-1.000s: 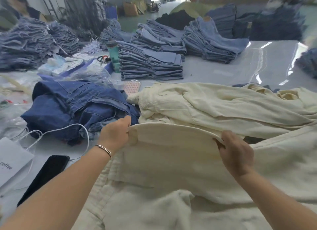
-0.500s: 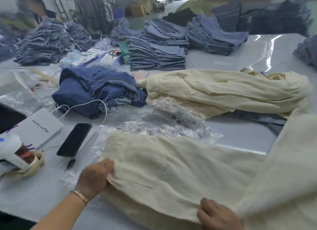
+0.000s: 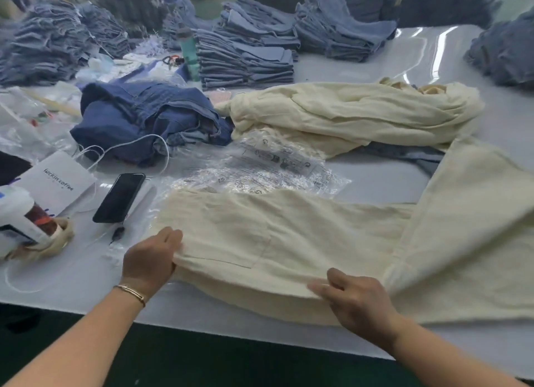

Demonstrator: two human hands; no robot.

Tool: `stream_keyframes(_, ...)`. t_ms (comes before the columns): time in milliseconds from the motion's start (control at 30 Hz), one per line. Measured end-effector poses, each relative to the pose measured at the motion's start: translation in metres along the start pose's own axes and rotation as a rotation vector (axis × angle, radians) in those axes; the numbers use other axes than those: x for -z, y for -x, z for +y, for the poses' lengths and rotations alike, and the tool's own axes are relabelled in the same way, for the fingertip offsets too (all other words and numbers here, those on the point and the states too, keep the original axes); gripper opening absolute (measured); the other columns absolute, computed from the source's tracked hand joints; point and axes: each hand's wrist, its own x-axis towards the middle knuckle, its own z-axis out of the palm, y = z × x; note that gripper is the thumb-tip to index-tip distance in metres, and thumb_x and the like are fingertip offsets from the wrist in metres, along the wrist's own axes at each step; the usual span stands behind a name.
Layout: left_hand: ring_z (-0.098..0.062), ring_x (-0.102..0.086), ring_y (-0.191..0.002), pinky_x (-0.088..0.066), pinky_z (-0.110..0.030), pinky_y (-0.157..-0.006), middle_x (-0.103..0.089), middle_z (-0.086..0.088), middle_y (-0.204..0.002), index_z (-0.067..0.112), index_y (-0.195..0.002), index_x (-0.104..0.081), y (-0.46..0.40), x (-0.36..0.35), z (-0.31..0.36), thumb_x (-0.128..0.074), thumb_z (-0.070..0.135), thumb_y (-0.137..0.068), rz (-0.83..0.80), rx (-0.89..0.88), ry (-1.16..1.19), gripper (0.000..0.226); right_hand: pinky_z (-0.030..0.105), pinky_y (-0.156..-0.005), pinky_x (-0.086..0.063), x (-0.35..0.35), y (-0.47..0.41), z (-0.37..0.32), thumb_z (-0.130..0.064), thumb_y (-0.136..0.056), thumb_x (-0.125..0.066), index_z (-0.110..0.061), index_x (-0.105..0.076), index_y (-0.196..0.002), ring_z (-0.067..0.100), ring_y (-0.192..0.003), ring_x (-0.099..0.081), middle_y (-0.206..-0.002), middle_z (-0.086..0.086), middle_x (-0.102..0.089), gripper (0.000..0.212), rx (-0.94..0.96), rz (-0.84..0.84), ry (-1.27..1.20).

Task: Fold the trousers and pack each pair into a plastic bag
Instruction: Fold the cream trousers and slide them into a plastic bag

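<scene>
Cream trousers lie spread on the white table in front of me, the legs running off to the right. My left hand pinches the waistband's left corner near the table's front edge. My right hand grips the waistband's near edge further right. Clear printed plastic bags lie flat just behind the trousers, partly under them. A second bundle of cream trousers lies crumpled beyond the bags.
A heap of dark blue jeans sits at left centre with a white cable over it. A black phone, a white paper bag and a tape dispenser lie left. Stacks of folded jeans and a green bottle stand behind.
Both hands pulled the cream trousers from the far pile toward the front edge and laid them flat over the bags. The hands now hold the waistband low on the table.
</scene>
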Motion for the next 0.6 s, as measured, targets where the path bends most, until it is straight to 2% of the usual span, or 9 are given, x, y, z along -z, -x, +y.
stream_keyframes(67, -0.029, -0.049, -0.038, -0.032, -0.026, -0.034, -0.053, -0.009, -0.064, 0.008, -0.073, -0.058, 0.017, -0.009, 0.003, -0.059, -0.01, -0.062, -0.076, -0.032, 0.022, 0.021, 0.023, -0.031, -0.026, -0.013, 0.012, -0.014, -0.011, -0.064, -0.066, -0.028, -0.065, -0.1, 0.023, -0.039, -0.044, -0.068, -0.002, -0.053, 0.04, -0.022, -0.097, 0.029)
stream_keyframes(133, -0.03, -0.052, -0.041, -0.034, -0.027, -0.033, -0.054, -0.009, -0.065, 0.007, -0.071, -0.059, 0.026, -0.016, 0.008, -0.069, -0.016, -0.051, -0.207, -0.02, 0.045, 0.032, 0.021, -0.03, -0.028, -0.026, 0.017, -0.026, -0.011, -0.04, -0.083, -0.027, -0.073, -0.093, 0.022, -0.04, -0.051, -0.065, -0.003, -0.058, 0.056, -0.102, -0.201, 0.046)
stream_keyframes(200, -0.031, -0.052, -0.042, -0.035, -0.028, -0.033, -0.054, -0.008, -0.065, 0.008, -0.07, -0.057, 0.021, -0.015, 0.009, -0.069, -0.018, -0.049, -0.271, 0.006, 0.062, 0.035, 0.019, -0.029, -0.031, -0.031, 0.016, -0.032, -0.013, -0.031, -0.089, -0.027, -0.077, -0.088, 0.02, -0.04, -0.054, -0.064, -0.004, -0.06, 0.059, -0.19, -0.238, 0.043)
stream_keyframes(300, -0.031, -0.047, -0.038, -0.025, -0.021, -0.035, -0.052, -0.009, -0.064, 0.006, -0.072, -0.058, 0.007, -0.005, -0.002, -0.066, -0.019, -0.048, -0.203, -0.011, 0.064, 0.035, 0.017, -0.032, -0.032, -0.028, 0.013, -0.035, -0.013, -0.038, -0.088, -0.024, -0.076, -0.084, 0.019, -0.041, -0.052, -0.067, -0.003, -0.059, 0.049, -0.226, -0.179, 0.021)
stream_keyframes(367, -0.031, -0.049, -0.041, -0.027, -0.023, -0.034, -0.053, -0.009, -0.068, 0.006, -0.077, -0.059, 0.007, -0.002, -0.009, -0.064, -0.018, -0.052, -0.22, -0.044, 0.072, 0.035, 0.019, -0.036, -0.032, -0.025, 0.013, -0.039, -0.013, -0.045, -0.085, -0.022, -0.073, -0.084, 0.018, -0.045, -0.052, -0.07, -0.004, -0.058, 0.041, -0.273, -0.186, 0.021)
stream_keyframes(433, -0.028, -0.057, -0.059, -0.042, -0.033, -0.039, -0.054, -0.006, -0.084, 0.011, -0.091, -0.056, 0.013, -0.008, -0.011, -0.061, -0.009, -0.067, -0.353, -0.093, 0.038, 0.031, 0.024, -0.047, -0.04, -0.03, 0.011, -0.046, -0.017, -0.061, -0.077, -0.023, -0.069, -0.097, 0.02, -0.063, -0.061, -0.086, -0.004, -0.061, 0.037, -0.341, -0.253, 0.04)
stream_keyframes(500, -0.022, -0.058, -0.082, -0.05, -0.035, -0.063, -0.048, -0.002, -0.103, 0.018, -0.106, -0.048, 0.014, -0.017, -0.009, -0.049, 0.003, -0.082, -0.542, -0.057, -0.02, 0.028, 0.029, -0.068, -0.042, -0.037, 0.01, -0.048, -0.024, -0.081, -0.057, -0.03, -0.056, -0.122, 0.022, -0.095, -0.061, -0.114, -0.008, -0.056, 0.041, -0.485, -0.394, -0.004)
stream_keyframes(533, -0.021, -0.057, -0.088, -0.05, -0.034, -0.071, -0.045, -0.002, -0.108, 0.019, -0.109, -0.045, 0.009, -0.016, -0.007, -0.045, 0.006, -0.085, -0.626, -0.048, -0.004, 0.027, 0.03, -0.074, -0.041, -0.039, 0.009, -0.048, -0.026, -0.085, -0.05, -0.033, -0.05, -0.127, 0.021, -0.103, -0.058, -0.121, -0.01, -0.052, 0.043, -0.539, -0.455, -0.038)
stream_keyframes(600, -0.024, -0.056, -0.1, -0.048, -0.035, -0.084, -0.043, -0.006, -0.117, 0.017, -0.115, -0.044, -0.006, -0.013, -0.001, -0.04, 0.011, -0.089, -0.794, -0.038, 0.001, 0.027, 0.028, -0.075, -0.039, -0.037, 0.005, -0.048, -0.029, -0.084, -0.049, -0.034, -0.05, -0.126, 0.018, -0.103, -0.056, -0.117, -0.014, -0.053, 0.042, -0.584, -0.469, -0.106)
